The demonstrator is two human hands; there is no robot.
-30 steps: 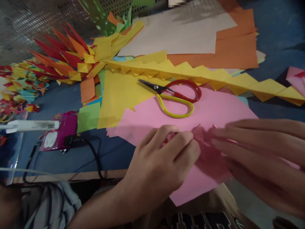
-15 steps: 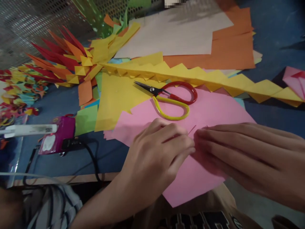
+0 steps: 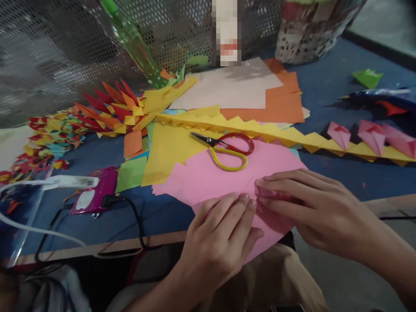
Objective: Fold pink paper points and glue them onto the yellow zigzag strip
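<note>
In the head view, a small folded pink piece (image 3: 276,196) lies on the near part of the large pink paper (image 3: 274,158), at the near edge of the surface (image 3: 165,216). The right hand (image 3: 325,212) has its fingers stretched around this piece; whether they pinch or only press, I cannot tell. The left hand (image 3: 214,247) bends its fingers over the paper just beside; if something is grasped under them, I cannot tell. To work the fold well, one hand should hold the piece steady with light, even pressure, while fingertips of the other align the edges before pressing the crease. The scissors (image 3: 210,141) lie farther, well placed.
</note>
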